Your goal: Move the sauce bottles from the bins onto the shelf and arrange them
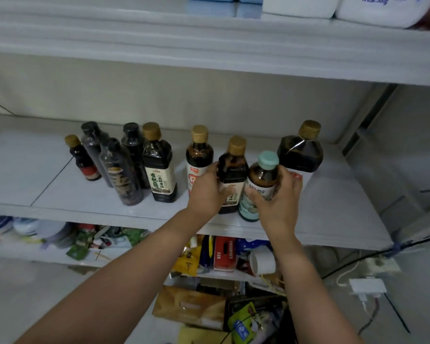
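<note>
Several sauce bottles stand on the white middle shelf [60, 194]. My left hand [206, 192] grips a dark gold-capped bottle [233, 170] near the shelf's front edge. Beside it, my right hand [278, 197] holds a brown bottle with a pale green cap [261, 177]. Behind my left hand stands a gold-capped bottle with a red label [199, 155]. A large dark bottle [301, 150] stands at the right. To the left is a group: a beige-labelled dark bottle [159, 167], three black-capped bottles [121, 172] and a small gold-capped one [81, 158].
An upper shelf [209, 53] overhangs the bottles and carries white packs [377, 8]. The shelf below holds bowls [27, 227], snack packets [104, 239] and a red box [224, 252]. Cartons and bags [201, 311] lie on the floor; cables and a power adapter [365, 286] are at the right.
</note>
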